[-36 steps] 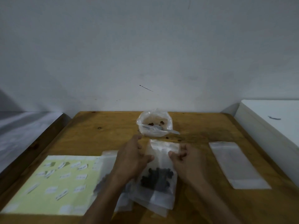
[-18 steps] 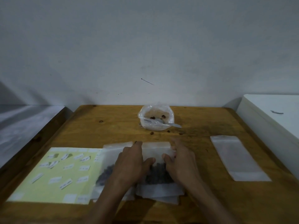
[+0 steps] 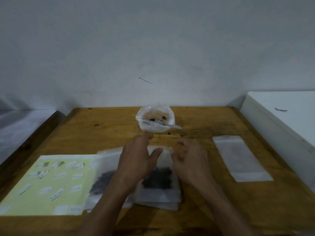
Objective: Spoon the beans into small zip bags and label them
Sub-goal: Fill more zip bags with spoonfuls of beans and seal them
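A small zip bag (image 3: 160, 179) holding dark beans lies flat on a stack of clear bags at the table's near middle. My left hand (image 3: 138, 159) lies over its left half, fingers stretched forward past the top edge. My right hand (image 3: 190, 159) rests at the bag's right top corner with loosely bent fingers that hold nothing. Partly under my left arm lies a second filled bag (image 3: 104, 178). At the back stands the open plastic bean bag (image 3: 153, 128) with a white spoon (image 3: 170, 125) in it. The yellow label sheet (image 3: 51, 181) is at the left.
Empty zip bags (image 3: 242, 159) lie in a pile to the right. A few loose beans (image 3: 169, 133) dot the wooden table (image 3: 105, 130) in front of the bean bag. A white cabinet (image 3: 281, 116) borders the right side, and a dark ledge the left.
The filled bag, held up by its top a second ago, now lies flat on the stack. Both hands have let go of it and slid forward over its top edge.
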Available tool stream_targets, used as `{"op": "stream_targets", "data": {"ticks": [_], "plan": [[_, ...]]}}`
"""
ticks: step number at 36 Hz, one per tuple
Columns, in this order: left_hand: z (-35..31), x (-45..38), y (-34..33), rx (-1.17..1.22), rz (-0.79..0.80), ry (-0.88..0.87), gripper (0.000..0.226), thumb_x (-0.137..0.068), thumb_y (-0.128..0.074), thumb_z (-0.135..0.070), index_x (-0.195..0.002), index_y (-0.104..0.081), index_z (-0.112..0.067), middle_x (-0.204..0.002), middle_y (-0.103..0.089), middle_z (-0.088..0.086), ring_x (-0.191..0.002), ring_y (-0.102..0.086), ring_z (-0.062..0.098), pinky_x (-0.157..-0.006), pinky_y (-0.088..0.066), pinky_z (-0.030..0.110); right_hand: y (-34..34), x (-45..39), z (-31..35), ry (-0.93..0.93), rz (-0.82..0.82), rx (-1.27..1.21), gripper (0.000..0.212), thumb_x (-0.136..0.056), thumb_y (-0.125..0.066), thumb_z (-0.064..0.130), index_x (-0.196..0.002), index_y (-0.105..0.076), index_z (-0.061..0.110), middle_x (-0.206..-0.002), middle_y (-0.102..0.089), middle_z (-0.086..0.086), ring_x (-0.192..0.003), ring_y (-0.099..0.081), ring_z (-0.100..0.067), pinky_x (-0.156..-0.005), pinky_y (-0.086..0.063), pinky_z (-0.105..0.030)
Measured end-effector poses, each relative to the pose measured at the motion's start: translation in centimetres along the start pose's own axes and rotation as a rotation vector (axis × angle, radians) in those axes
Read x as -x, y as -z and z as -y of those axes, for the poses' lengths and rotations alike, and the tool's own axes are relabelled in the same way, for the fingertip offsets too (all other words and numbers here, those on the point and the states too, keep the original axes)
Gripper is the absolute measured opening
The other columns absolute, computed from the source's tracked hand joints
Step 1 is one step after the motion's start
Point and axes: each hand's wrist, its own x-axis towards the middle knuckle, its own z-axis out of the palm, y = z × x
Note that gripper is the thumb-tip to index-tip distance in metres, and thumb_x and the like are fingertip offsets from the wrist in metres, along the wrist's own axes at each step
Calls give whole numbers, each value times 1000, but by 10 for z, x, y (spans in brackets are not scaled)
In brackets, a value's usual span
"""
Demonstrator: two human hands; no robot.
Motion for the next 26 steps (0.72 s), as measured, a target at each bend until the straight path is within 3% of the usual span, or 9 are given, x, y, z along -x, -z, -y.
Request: {"op": "stream_targets", "data": {"ticks": [4,7,11,15,19,22,24,26], "plan": [[-38,-15,-10,41,-8,-115,43,-87,-67,-46,-124,-61,-25,-99,-63,-11,-86,-59,6,-74,-53,28,36,-18,-27,-56,-150,43,42,-92,-65,35,-132,-58,24,-136,-56,-2,-126,-53,-23,-104,-46,-38],[-69,-25,-31,64,96,-146,33,-89,-67,-43,-115,-65,-21,-94,-64,-7,-82,-59,8,-74,-56,35,66,-31,-60,-190,-216,120,47,-92,-64,35,-135,-57,16,-135,-59,-8,-127,-51,-27,-101,-46,-38],[-101,-43,-72,66,238,-147,44,-89,-67,-42,-124,-63,-15,-104,-68,0,-93,-63,15,-82,-55,37,97,-42,-105,-358,-220,285,60,-88,-64,45,-138,-51,13,-140,-55,-12,-130,-47,-34,-103,-45,-42],[-121,-62,-113,-58,335,-154,44,-89,-63,-48,-119,-62,-17,-117,-64,5,-106,-61,23,-89,-53,42,105,-46,-131,-431,-132,333,78,-81,-64,61,-144,-42,20,-147,-46,-10,-134,-40,-36,-103,-40,-45],[-130,-74,-137,-234,393,-170,61,-85,-58,-61,-132,-55,-21,-134,-51,11,-126,-46,32,-102,-44,46,99,-52,-140,-437,-148,289,83,-70,-71,68,-134,-49,19,-143,-50,-10,-133,-42,-35,-107,-40,-48],[-136,-79,-143,-325,432,-176,65,-85,-57,-64,-135,-52,-22,-138,-43,11,-131,-38,33,-103,-38,48,99,-56,-143,-454,-183,187,74,-62,-82,60,-118,-57,18,-129,-59,-9,-123,-52,-34,-98,-47,-45],[-138,-79,-143,-277,430,-150,62,-83,-62,-62,-130,-53,-22,-136,-45,9,-129,-40,32,-103,-39,48,99,-57,-145,-456,-225,73,66,-62,-88,48,-115,-62,17,-120,-64,-7,-113,-60,-29,-88,-52,-40],[-137,-79,-143,-153,400,-112,59,-79,-69,-58,-125,-53,-24,-130,-50,5,-122,-47,28,-100,-44,46,102,-56,-145,-415,-280,-94,45,-68,-88,33,-103,-69,15,-103,-70,-6,-94,-65,-22,-72,-52,-31]]}}
